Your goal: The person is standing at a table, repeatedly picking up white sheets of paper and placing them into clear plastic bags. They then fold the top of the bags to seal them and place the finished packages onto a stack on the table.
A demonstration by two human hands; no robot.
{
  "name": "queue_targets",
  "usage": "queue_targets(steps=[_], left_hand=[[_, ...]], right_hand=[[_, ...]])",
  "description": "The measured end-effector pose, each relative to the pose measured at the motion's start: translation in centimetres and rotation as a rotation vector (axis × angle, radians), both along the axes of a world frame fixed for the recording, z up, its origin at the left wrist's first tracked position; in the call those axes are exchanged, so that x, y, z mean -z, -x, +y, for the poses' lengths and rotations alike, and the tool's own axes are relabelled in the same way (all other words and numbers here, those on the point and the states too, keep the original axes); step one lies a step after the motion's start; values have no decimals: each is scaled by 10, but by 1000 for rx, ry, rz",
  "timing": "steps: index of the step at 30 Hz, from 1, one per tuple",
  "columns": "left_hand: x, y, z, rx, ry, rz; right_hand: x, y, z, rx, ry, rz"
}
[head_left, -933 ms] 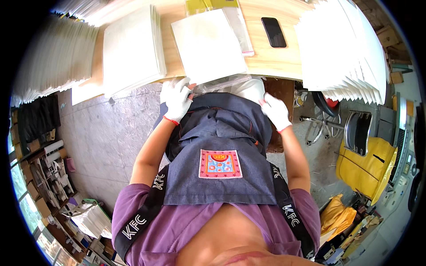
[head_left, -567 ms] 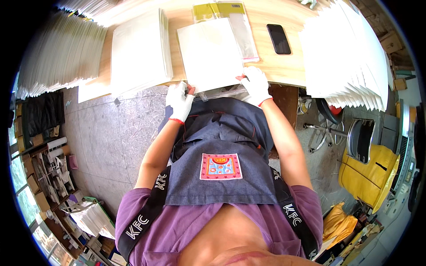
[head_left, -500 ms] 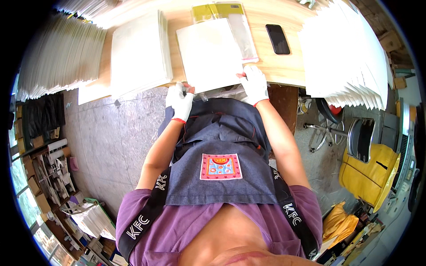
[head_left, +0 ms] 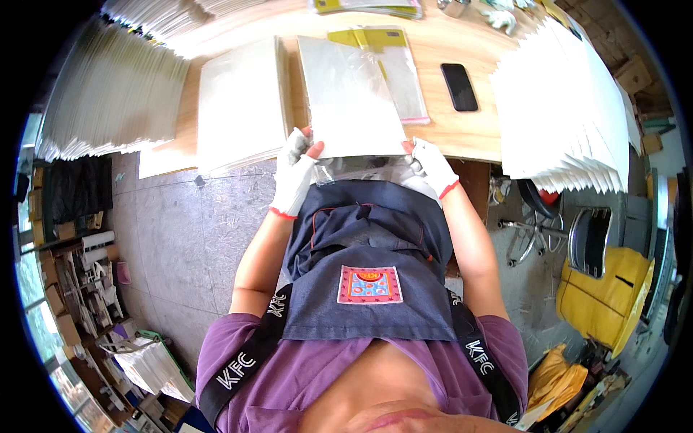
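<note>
A white sheet [head_left: 354, 119] lies at the table's near edge, with shiny clear plastic film [head_left: 339, 61] over its far part. My left hand [head_left: 294, 169], in a white glove with bare fingertips, pinches the sheet's near left corner. At the near right corner my right hand [head_left: 431, 164], gloved the same way, has thumb and fingers closed on the sheet. Loose clear plastic hangs below the near edge, between my hands and my apron. Partly under the sheet is a flat packet [head_left: 410, 90] of clear plastic with a yellow-green band.
Left of the sheet stand a low stack of white sheets [head_left: 242, 105] and a tall paper stack [head_left: 115, 90]. A black phone [head_left: 460, 86] lies to the right, before a fanned pile of white paper [head_left: 563, 108]. A glove [head_left: 499, 20] lies at the back.
The sheet has shifted away from me across the table, and plastic film now shows over its far part. My right hand has moved down to the near corner. The view has tilted slightly.
</note>
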State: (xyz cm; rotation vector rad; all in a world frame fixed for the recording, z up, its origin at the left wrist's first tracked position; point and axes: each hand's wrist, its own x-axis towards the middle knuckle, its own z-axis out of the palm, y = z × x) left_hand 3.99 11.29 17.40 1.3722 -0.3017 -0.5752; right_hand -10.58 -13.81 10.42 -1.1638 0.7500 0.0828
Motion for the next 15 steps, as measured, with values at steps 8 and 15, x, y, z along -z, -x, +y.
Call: queue_targets(steps=[8, 15], left_hand=[[-30, -85, 123, -495, -292, -504], [42, -113, 172, -607, -669, -641]], right_hand=[[-48, -129, 109, -233, 124, -323], [-61, -141, 129, -497, 419, -247]])
